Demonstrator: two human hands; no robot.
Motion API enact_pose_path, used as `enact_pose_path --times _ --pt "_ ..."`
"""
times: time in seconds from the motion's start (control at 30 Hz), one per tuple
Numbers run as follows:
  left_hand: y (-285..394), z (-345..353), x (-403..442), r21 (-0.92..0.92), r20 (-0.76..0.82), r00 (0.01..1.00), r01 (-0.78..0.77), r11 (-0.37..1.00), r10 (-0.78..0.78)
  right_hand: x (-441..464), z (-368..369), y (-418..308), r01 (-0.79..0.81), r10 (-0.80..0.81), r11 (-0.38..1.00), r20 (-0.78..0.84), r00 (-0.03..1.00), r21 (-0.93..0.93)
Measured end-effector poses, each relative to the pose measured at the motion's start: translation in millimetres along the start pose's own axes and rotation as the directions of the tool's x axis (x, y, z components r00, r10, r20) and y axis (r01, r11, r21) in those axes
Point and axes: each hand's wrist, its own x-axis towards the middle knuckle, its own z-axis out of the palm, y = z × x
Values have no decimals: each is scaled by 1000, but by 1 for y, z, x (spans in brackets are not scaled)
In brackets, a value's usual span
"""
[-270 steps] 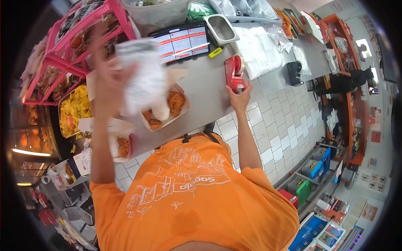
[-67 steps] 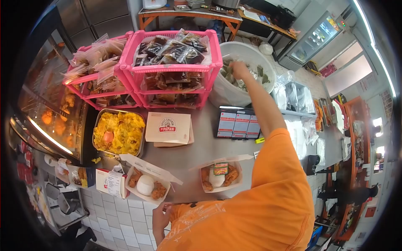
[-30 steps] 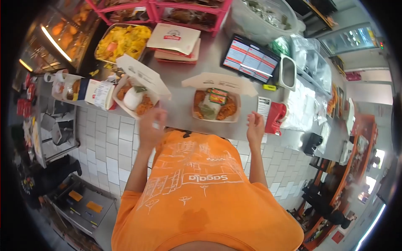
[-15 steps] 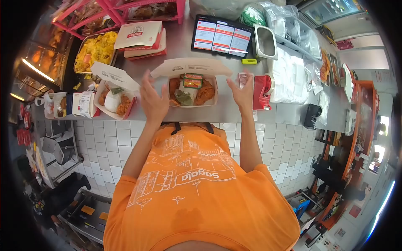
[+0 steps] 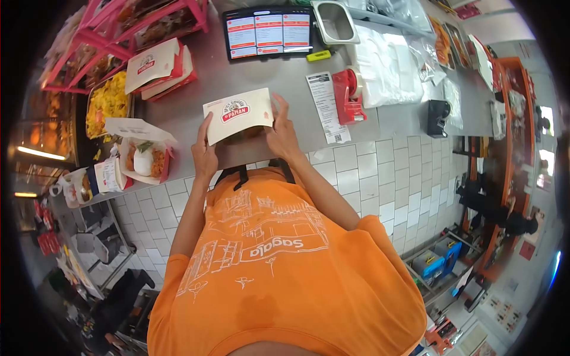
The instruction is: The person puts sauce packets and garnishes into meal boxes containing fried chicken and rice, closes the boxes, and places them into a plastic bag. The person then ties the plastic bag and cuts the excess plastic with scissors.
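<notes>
A cardboard meal box (image 5: 238,113) with a printed red-and-white logo sits at the counter's front edge, its lid folded over the food. Beneath the lid's front edge a dark gap shows a little of the contents. My left hand (image 5: 205,153) grips the box's left side, fingers at the lid edge. On the opposite side, my right hand (image 5: 283,135) holds the lid's right edge, fingertips near its top corner. A second meal box (image 5: 155,163) stands open to the left, with a white rice mound and fried chicken inside. A printed receipt (image 5: 326,107) lies to the right.
Closed boxes (image 5: 155,66) are stacked behind left, near a tray of yellow food (image 5: 108,107) and a pink rack (image 5: 127,35). A tablet (image 5: 270,35), a yellow highlighter (image 5: 319,56), a metal pan (image 5: 336,24), a red tape dispenser (image 5: 349,98) and white plastic bags (image 5: 386,68) stand beyond.
The lid, open before with chicken and sachets showing, is now folded down over the box. Both hands have moved inward from beside the box onto its sides. The view has shifted.
</notes>
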Motion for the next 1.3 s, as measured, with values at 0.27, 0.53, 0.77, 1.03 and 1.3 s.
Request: enact_pose_path --times 0.27,0.53,0.77,1.03,1.3 --pt "5 -28 13 165 94 991 82 983 -98 0 -20 -11 10 35 988 283 959 -156" --pt "5 -24 20 421 398 872 -450 787 285 -13 -19 -8 356 -95 816 503 859 -455" --pt "-1 -9 37 419 606 741 -606 676 289 -9 -21 -7 488 -164 711 556 815 -506" --pt "-5 -9 44 477 688 699 -638 604 194 -2 -21 -19 531 3 562 644 765 -634" --pt "7 -15 41 485 658 723 -619 618 209 -2 -23 -13 525 98 509 652 752 -682"
